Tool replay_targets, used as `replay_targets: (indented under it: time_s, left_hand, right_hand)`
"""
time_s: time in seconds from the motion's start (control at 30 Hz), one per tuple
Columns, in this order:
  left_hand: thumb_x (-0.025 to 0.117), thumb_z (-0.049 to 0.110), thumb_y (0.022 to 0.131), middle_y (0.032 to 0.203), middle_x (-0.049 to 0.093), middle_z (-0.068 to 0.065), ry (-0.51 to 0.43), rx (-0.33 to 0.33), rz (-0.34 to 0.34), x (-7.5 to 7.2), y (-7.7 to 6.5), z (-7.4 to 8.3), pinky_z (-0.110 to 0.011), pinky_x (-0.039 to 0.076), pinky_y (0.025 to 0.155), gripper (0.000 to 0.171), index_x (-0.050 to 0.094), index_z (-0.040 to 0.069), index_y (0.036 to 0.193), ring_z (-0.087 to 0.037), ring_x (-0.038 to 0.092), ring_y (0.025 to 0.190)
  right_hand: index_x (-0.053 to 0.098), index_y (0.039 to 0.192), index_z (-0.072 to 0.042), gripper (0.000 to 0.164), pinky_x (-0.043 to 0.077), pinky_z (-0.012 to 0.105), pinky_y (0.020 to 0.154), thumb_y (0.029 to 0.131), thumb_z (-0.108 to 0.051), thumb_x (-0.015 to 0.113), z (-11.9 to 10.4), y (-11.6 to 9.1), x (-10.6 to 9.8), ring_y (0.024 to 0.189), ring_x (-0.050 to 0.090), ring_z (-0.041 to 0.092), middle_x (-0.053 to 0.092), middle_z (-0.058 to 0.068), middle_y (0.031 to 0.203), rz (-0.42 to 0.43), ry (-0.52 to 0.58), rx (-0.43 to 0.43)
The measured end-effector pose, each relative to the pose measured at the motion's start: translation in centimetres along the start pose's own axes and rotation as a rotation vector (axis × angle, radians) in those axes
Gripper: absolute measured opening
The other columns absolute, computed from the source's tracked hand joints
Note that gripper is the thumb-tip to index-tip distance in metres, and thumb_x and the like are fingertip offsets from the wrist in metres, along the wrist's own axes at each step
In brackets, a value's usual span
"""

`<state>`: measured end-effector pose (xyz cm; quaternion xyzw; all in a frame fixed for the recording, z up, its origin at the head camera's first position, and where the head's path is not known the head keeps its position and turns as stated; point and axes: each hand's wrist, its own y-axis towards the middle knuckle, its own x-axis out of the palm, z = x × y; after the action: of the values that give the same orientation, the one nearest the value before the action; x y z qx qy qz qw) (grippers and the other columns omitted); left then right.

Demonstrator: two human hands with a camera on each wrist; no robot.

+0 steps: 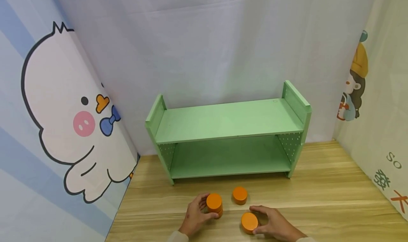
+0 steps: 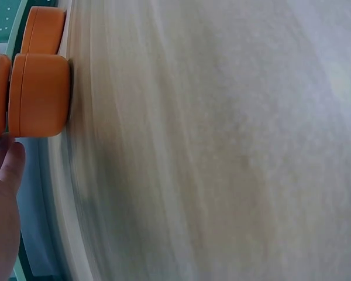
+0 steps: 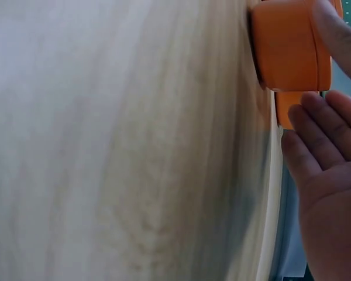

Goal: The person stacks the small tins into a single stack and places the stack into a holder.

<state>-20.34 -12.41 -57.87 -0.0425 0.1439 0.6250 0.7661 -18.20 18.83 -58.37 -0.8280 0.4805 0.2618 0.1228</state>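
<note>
Two short round orange jars stand stacked on the wooden table. My left hand holds the upper jar between thumb and fingers. The lower jar rests on the tabletop, a seam near its top edge. My right hand is beside the near right jar; its thumb lies against that jar. In the right wrist view the fingers are stretched out, not wrapped round it. Behind, between the hands, another orange jar stands alone.
A light green two-tier shelf with raised sides stands behind the jars on the wood-grain table. A pale cloth hangs at the back. Printed cloths with cartoon figures hang on the left and right.
</note>
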Motion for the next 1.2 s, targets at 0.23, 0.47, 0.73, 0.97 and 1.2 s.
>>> replay_targets:
  time_s: [0.23, 0.47, 0.73, 0.97, 1.2]
  left_hand:
    - [0.089, 0.003, 0.069, 0.129, 0.059, -0.026, 0.028, -0.013, 0.015, 0.2, 0.0, -0.5, -0.035, 0.054, 0.098, 0.071, 0.053, -0.01, 0.129, -0.039, 0.06, 0.119]
    - [0.089, 0.006, 0.071, 0.129, 0.061, -0.023, 0.034, -0.045, 0.031, 0.3, 0.1, -0.8, -0.034, 0.055, 0.097, 0.071, 0.054, -0.008, 0.13, -0.038, 0.06, 0.118]
    - [0.089, 0.005, 0.07, 0.127, 0.062, -0.021, -0.004, -0.058, 0.038, 0.4, 0.0, -1.0, -0.033, 0.055, 0.097, 0.068, 0.056, -0.006, 0.128, -0.036, 0.061, 0.117]
    - [0.09, 0.004, 0.07, 0.126, 0.063, -0.02, -0.009, -0.064, 0.048, 0.5, 0.0, -1.1, -0.033, 0.056, 0.096, 0.066, 0.057, -0.005, 0.127, -0.035, 0.062, 0.116]
    - [0.089, 0.005, 0.07, 0.125, 0.064, -0.02, -0.008, -0.068, 0.048, 0.5, 0.1, -1.3, -0.032, 0.056, 0.094, 0.066, 0.057, -0.005, 0.126, -0.035, 0.062, 0.115]
  right_hand:
    - [0.058, 0.132, 0.007, 0.071, 0.047, 0.024, 0.104, 0.078, -0.029, 0.086, 0.3, 0.2, 0.3, 0.124, 0.056, 0.016, 0.061, 0.021, 0.133, -0.027, 0.078, 0.025]
    - [0.053, 0.134, 0.014, 0.072, 0.05, 0.03, 0.103, 0.081, -0.024, 0.085, 0.4, 0.2, 0.4, 0.117, 0.057, -0.001, 0.055, 0.031, 0.134, -0.073, 0.298, 0.052]
    - [0.05, 0.134, 0.017, 0.069, 0.05, 0.039, 0.103, 0.083, -0.019, 0.083, 0.2, 0.1, 0.4, 0.12, 0.06, 0.015, 0.053, 0.033, 0.134, -0.06, 0.345, 0.053]
    - [0.052, 0.133, 0.015, 0.067, 0.052, 0.033, 0.101, 0.084, -0.019, 0.083, -0.1, 0.5, 0.3, 0.116, 0.06, 0.005, 0.054, 0.032, 0.134, -0.026, 0.321, 0.029]
    - [0.054, 0.132, 0.012, 0.066, 0.052, 0.033, 0.101, 0.084, -0.022, 0.083, -0.3, 0.8, 0.2, 0.117, 0.061, 0.014, 0.057, 0.028, 0.133, -0.002, 0.273, 0.025]
